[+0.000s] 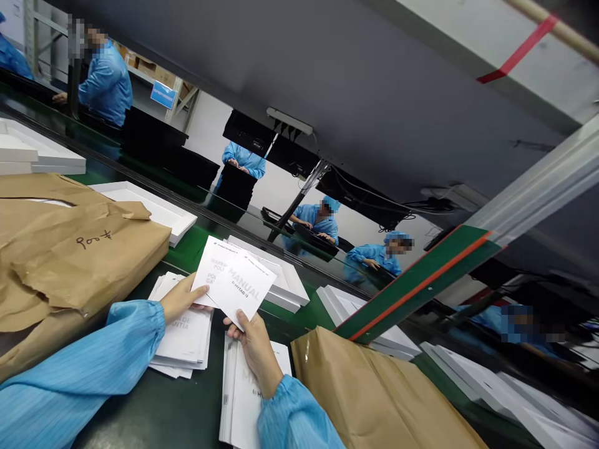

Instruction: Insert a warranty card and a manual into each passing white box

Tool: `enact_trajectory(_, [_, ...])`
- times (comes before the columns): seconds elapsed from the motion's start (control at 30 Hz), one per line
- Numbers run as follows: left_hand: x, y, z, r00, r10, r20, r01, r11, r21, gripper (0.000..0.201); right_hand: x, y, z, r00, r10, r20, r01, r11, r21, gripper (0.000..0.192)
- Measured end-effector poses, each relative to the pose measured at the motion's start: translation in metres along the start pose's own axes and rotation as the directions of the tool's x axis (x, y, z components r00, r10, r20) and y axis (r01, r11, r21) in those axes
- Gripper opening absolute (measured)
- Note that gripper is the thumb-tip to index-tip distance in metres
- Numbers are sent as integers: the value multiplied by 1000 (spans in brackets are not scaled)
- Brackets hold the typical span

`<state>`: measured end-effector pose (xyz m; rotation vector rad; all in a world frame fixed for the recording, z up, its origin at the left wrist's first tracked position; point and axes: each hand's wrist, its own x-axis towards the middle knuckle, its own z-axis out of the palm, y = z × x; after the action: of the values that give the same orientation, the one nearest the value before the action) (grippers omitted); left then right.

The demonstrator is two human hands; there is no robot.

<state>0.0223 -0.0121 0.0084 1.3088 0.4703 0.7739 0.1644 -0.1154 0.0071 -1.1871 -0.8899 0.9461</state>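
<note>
My left hand [180,299] pinches a white warranty leaflet [206,265] by its lower edge. In my right hand [253,340] is a white manual [246,284], held between thumb and fingers, its upper left part overlapping the leaflet. Below my left hand lies a loose pile of warranty leaflets [187,337] on the green bench. A stack of manuals [246,393] sits beneath my right hand and wrist, partly covered by them. Both sleeves are blue.
Brown paper packages flank me, one at left [107,249] and one at right [365,386]. White box trays [285,280] line the conveyor beyond. A green post [421,284] slants across the right. Several co-workers in blue [107,81] are across the line.
</note>
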Motion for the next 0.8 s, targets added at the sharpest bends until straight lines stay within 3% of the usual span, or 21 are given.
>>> enact_trajectory(0.37, [2,-4,-2,1000,17,-12,-17,999,-41,49,3,2,-3,1000,-16,-23,18,998,68,21])
enact_trajectory(0.57, [0,-1,-1,999,36,5,-35,992,-123,52,2,2,-3,1000,-2,-3,3,999,49,23])
enact_trajectory(0.8, [0,1,1,999,28,-30,-32,993,-113,51,3,3,-3,1000,2,2,-2,1000,16,27])
